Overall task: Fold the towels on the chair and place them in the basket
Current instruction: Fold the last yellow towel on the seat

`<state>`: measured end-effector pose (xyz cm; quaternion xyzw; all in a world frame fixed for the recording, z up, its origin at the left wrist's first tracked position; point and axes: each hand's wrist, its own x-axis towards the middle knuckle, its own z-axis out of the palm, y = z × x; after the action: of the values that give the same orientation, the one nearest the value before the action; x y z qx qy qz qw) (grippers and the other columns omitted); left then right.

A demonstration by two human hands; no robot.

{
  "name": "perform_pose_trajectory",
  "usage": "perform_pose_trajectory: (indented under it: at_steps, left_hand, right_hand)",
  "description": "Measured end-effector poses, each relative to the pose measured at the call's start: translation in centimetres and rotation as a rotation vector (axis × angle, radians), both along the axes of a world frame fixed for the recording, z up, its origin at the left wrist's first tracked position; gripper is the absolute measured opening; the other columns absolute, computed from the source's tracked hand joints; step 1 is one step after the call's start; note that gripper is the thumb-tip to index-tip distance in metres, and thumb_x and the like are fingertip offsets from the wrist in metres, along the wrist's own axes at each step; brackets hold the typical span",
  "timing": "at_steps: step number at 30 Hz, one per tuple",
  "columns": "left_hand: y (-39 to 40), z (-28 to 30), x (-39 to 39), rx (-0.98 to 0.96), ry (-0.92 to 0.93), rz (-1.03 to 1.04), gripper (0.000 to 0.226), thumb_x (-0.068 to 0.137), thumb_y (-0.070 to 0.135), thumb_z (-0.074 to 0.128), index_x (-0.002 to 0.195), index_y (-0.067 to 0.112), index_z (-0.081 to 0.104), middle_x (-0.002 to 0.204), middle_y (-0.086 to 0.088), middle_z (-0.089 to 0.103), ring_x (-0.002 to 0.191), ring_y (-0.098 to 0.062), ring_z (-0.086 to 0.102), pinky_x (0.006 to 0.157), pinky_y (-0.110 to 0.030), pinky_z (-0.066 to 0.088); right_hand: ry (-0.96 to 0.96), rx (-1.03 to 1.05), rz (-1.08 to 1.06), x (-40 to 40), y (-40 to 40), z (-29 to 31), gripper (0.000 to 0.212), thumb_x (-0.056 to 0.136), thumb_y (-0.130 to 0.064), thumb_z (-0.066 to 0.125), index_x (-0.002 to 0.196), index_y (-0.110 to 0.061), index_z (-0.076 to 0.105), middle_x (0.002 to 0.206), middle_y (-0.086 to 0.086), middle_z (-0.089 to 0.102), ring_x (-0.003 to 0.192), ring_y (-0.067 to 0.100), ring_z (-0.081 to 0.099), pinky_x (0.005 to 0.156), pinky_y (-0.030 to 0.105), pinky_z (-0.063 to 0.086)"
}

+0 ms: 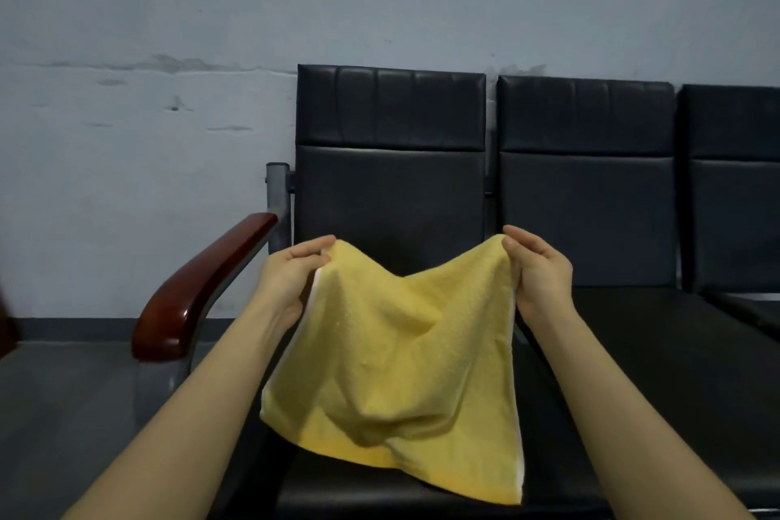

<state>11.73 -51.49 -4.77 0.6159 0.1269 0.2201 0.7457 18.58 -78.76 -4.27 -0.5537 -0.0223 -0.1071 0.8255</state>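
Towel hangs over the chair seat, top corners pinched level by my left hand and right hand, sagging between.

seat: mostly covered by the towel hanging below the hands
left fingertips: behind the towel corner; only the thumb and the backs of the fingers show
right fingertips: tucked behind the other corner of the towel, beside the right hand
towel back: faces away, unseen
forearms: cut off by the bottom edge
third chair: far right of the right hand, cut by the frame edge
armrest: its metal support blurred, left of the left hand
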Motion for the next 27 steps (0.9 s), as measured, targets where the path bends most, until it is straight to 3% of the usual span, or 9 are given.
perform_pose_trajectory:
  at_steps: [3,7,11,16,21,24,27]
  left_hand:
    - [-0.2,2.7,0.1,0.003,-0.097,0.061,0.032,0.087,-0.006,0.057,0.104,0.017,0.071,0.113,-0.008,0.066,0.104,-0.024,0.062,0.093,-0.038,0.052]
    - [0.3,6.4,0.4,0.048,-0.206,0.128,0.037,0.088,-0.002,0.059,0.118,0.019,0.066,0.104,0.0,0.068,0.092,-0.015,0.066,0.079,-0.03,0.056]
    - [0.7,9.1,0.8,0.071,-0.265,0.206,0.039,0.087,0.004,0.063,0.121,0.022,0.065,0.116,-0.005,0.067,0.101,-0.02,0.064,0.097,-0.046,0.049]
    - [0.6,11.1,0.8,0.169,-0.311,0.332,0.035,0.087,0.016,0.067,0.123,0.016,0.065,0.116,0.004,0.064,0.103,-0.008,0.056,0.101,-0.043,0.046]
    - [0.4,10.1,0.9,0.189,-0.334,0.498,0.023,0.088,0.013,0.063,0.11,0.012,0.071,0.106,0.001,0.07,0.104,-0.012,0.062,0.098,-0.027,0.046]
    - [0.6,8.7,0.9,0.218,-0.302,0.485,0.027,0.091,0.009,0.058,0.116,0.012,0.068,0.116,0.0,0.068,0.111,-0.012,0.06,0.104,-0.03,0.044]
    - [0.6,7.9,0.9,0.185,-0.27,0.481,0.032,0.091,0.004,0.056,0.121,0.012,0.065,0.126,-0.003,0.062,0.12,-0.016,0.055,0.106,-0.035,0.043]
  right_hand:
    - [-0.045,0.053,-0.051,0.0,0.0,2.8,0.022,0.088,-0.005,0.064,0.107,-0.014,0.07,0.102,0.004,0.069,0.092,0.017,0.068,0.078,0.029,0.057]
    - [-0.091,0.181,-0.111,0.1,0.0,6.2,0.019,0.089,-0.003,0.063,0.1,-0.017,0.071,0.103,0.005,0.069,0.093,0.017,0.069,0.083,0.032,0.058]
    - [-0.142,0.264,-0.165,0.3,-0.2,8.4,0.02,0.091,-0.003,0.061,0.101,-0.018,0.07,0.106,0.005,0.069,0.094,0.016,0.069,0.082,0.03,0.058]
    - [-0.161,0.298,-0.206,0.6,-0.4,9.3,0.029,0.093,0.001,0.056,0.107,-0.02,0.07,0.115,-0.001,0.065,0.104,0.014,0.065,0.088,0.032,0.056]
    - [-0.169,0.193,-0.251,0.8,-1.0,8.8,0.028,0.093,-0.002,0.057,0.1,-0.025,0.07,0.112,-0.003,0.066,0.108,0.015,0.062,0.095,0.036,0.053]
    - [-0.195,0.085,-0.27,0.8,-1.5,8.5,0.026,0.093,-0.003,0.058,0.111,-0.02,0.068,0.114,-0.003,0.065,0.11,0.014,0.06,0.099,0.035,0.049]
    - [-0.256,-0.069,-0.256,0.7,-2.0,8.0,0.033,0.092,-0.002,0.057,0.122,-0.014,0.062,0.118,-0.001,0.062,0.11,0.012,0.057,0.088,0.022,0.047]
